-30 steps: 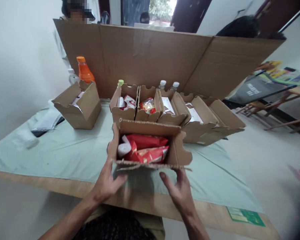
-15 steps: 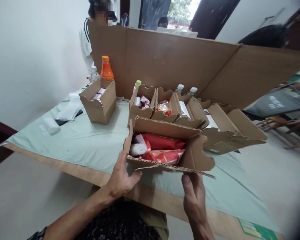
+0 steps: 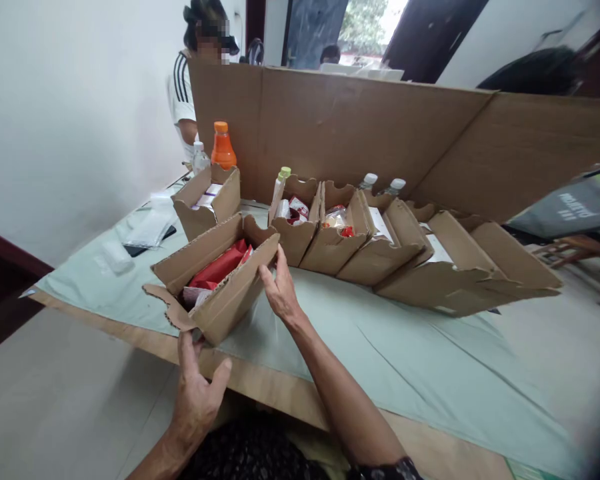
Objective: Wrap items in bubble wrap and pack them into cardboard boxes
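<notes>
An open-topped cardboard box [image 3: 235, 297] with red packets [image 3: 217, 265] inside is between my hands, at the front left of the table. My left hand [image 3: 196, 390] grips its near end from below, the thumb held away and some fingers hidden under the box. Against the right side of the box, my right hand [image 3: 283, 290] presses near the far corner. Just behind it stands another cardboard box [image 3: 193, 217] holding small white-and-purple packs [image 3: 210, 193].
Several cardboard bins [image 3: 347, 247] line the back right, with packets and white items inside. A tall cardboard panel [image 3: 360, 120] rises behind them. An orange bottle [image 3: 223, 147] and clear plastic bags [image 3: 153, 227] are at the left. A person [image 3: 183, 93] is beyond the panel.
The box with the red packets has moved left and turned, from in front of the bins to the front left. Both my hands have moved left with it.
</notes>
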A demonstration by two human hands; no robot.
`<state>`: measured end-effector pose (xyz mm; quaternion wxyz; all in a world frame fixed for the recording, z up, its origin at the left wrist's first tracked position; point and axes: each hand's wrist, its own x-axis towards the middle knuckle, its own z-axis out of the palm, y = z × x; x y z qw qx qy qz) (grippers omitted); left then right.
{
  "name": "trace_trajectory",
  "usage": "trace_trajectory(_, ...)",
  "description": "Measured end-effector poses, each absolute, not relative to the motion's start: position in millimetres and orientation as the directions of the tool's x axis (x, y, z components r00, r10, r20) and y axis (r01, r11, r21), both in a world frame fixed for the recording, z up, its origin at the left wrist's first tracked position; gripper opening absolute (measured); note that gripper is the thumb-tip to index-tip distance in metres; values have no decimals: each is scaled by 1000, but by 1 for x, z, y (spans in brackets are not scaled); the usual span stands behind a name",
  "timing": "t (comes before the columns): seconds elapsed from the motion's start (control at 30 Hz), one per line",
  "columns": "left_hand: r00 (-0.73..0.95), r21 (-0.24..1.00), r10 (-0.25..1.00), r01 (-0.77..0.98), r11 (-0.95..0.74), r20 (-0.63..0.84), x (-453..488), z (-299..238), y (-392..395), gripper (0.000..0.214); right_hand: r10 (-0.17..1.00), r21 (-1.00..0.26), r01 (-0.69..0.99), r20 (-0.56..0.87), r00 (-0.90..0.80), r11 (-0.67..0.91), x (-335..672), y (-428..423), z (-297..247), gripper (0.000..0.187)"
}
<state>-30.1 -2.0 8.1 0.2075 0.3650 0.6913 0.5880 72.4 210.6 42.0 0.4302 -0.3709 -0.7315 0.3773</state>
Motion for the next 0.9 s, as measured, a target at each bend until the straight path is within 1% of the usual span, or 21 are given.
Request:
trace_trajectory(0.13,-652,960,728,278,-32,213,-26,2,10,89,895,-866,270,347,-281,421,48,222,37,87)
trace_trajectory(0.23,-634,951,730,300,-72,255,-24,-4,19,89,899,-866,272,358,-250,421,37,228,35,88)
trace_trajectory(0.4,-642,939,711,334,-78,287,-24,-17,21,90,891,-863,249,385,-241,440,29,234,32,82)
trace_trajectory(0.5,-640,930,703,357,-87,311,-24,-21,22,91,884,-863,227,396,-249,451,25,236,32,82)
trace_trajectory(0.63,-627,921,703,375,-105,336,-21,-23,28,87,878,-866,203,402,-260,457,22,238,29,77)
trace_trajectory(0.77,-587,919,734,373,-128,341,-19,-23,40,86,866,-863,168,429,-257,477,29,237,8,70)
trace_trajectory(0.9,-553,907,759,405,-118,345,-23,-19,61,85,912,-894,197,373,-171,402,42,234,-24,63)
